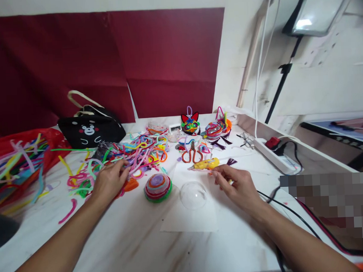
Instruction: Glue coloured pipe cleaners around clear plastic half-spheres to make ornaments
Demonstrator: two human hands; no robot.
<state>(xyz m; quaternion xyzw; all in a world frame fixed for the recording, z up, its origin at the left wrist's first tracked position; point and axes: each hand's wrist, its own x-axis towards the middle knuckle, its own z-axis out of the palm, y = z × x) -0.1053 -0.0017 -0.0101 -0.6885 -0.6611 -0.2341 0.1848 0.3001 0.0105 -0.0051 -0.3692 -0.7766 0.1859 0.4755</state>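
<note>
My left hand rests at a tangled pile of colourful pipe cleaners, with thumb and fingers closing on some at its near edge. Over the white paper's right edge, the fingers of my right hand are pinched together; what they hold is too small to make out. Just beyond them lies a yellow glue gun. A clear plastic half-ball sits on the white paper. Left of it stands a dome wound in coloured pipe cleaners, purple on top and green at the base.
Orange-handled pliers lie behind the glue gun. Finished ornaments, a cat-eared mask and a striped ball, stand at the back. A red bag and a black bag are left; a power strip and cables right.
</note>
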